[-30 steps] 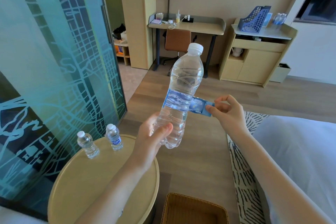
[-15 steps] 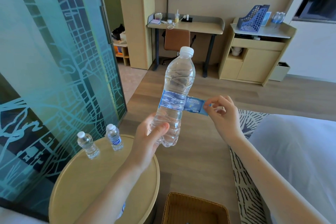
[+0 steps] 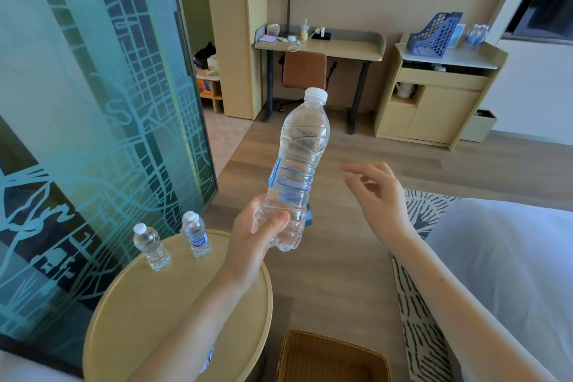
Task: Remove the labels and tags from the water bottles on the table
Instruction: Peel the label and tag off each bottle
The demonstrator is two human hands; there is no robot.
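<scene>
My left hand (image 3: pixel 257 234) grips the lower part of a large clear water bottle (image 3: pixel 302 152) with a white cap, held up and tilted slightly right. A strip of its blue label (image 3: pixel 274 171) still clings to the bottle's left side, and a blue piece shows behind its base. To the right of the bottle, my right hand (image 3: pixel 376 192) hovers with relaxed fingers and holds nothing. On the round table (image 3: pixel 130 319) stand two small bottles: a bare one (image 3: pixel 151 245) and one with a blue label (image 3: pixel 196 236).
A woven basket (image 3: pixel 331 360) sits on the floor below the hands. A patterned glass partition (image 3: pixel 93 102) rises at left. A white bed (image 3: pixel 511 273) and a striped rug (image 3: pixel 415 304) lie at right. A desk, chair and cabinet stand at the far wall.
My right hand has let go of the peeled label end and opened, drawing away to the right. The bottle has turned, so the label now shows mostly on its left side.
</scene>
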